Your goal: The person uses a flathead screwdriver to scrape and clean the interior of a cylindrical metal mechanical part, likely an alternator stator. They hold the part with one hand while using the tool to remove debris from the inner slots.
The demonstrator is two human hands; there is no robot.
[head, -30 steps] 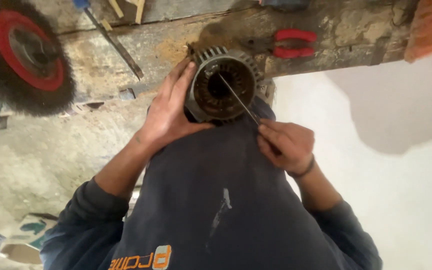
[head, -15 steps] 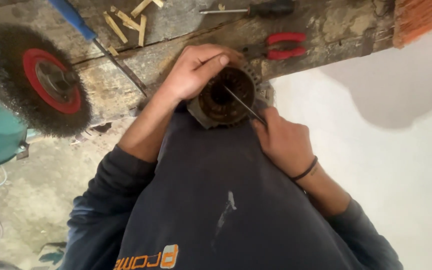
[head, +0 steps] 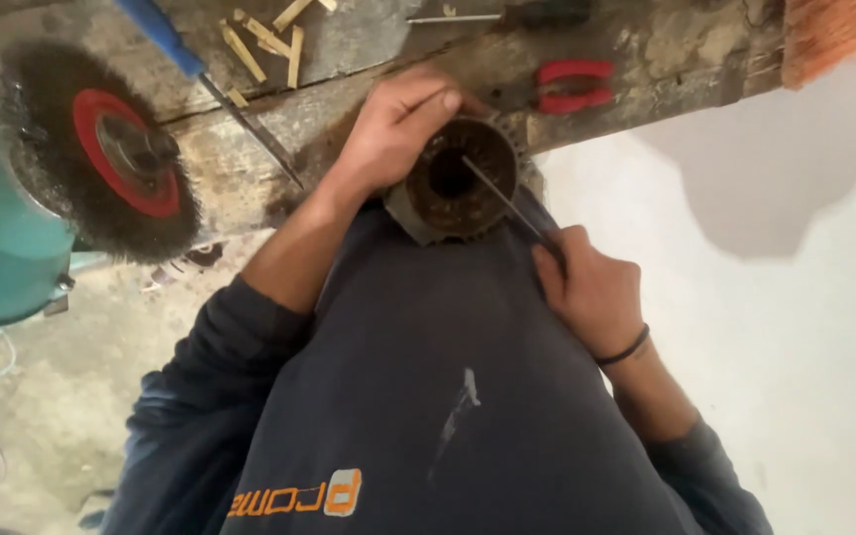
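Observation:
A round finned metal motor housing (head: 458, 183) with a dark, rusty bore rests against my chest at the workbench edge. My left hand (head: 393, 124) grips its upper left rim, fingers curled over the top. My right hand (head: 591, 287) holds a thin metal rod-like tool (head: 502, 198). The tool slants up and left, and its tip lies inside the bore near the centre. Both forearms come out of dark blue sleeves, and a black band circles my right wrist.
A worn wooden workbench (head: 369, 89) carries a blue-handled screwdriver (head: 200, 79), red-handled pliers (head: 572, 86), wood slivers (head: 269, 40) and another thin tool. A wire brush wheel (head: 96, 154) with a red hub sits on a teal machine at left. An orange brush (head: 824, 35) is at top right.
The view has shifted, so the housing sits a little higher in the picture. My left hand has moved from the housing's left side onto its top rim. The tool stays in the bore.

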